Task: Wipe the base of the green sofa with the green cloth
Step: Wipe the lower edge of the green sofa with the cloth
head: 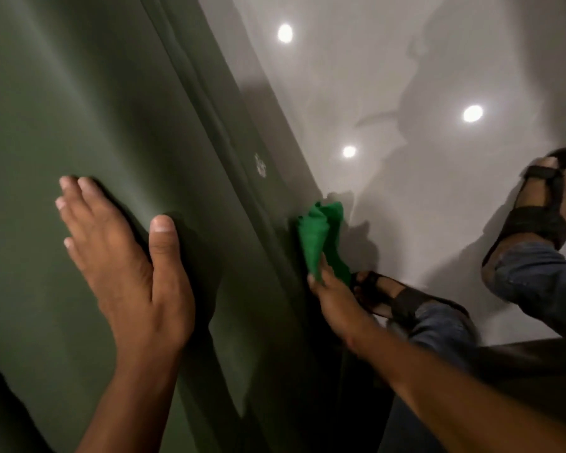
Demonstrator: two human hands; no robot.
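The dark green sofa (79,93) fills the left half of the head view, and its base (268,197) runs diagonally down to the floor. My left hand (128,269) lies flat on the seat cushion, fingers spread, holding nothing. Lower down, my right hand (332,299) grips the bright green cloth (321,237) and presses it against the bottom edge of the sofa base where it meets the floor. A pale smudge (260,166) shows on the base above the cloth.
A glossy white floor (389,76) with reflected ceiling lights spreads to the right. My two feet in dark sandals, one foot (396,299) close to the cloth and the other foot (536,210) farther right, stand beside the sofa with blue jeans above them.
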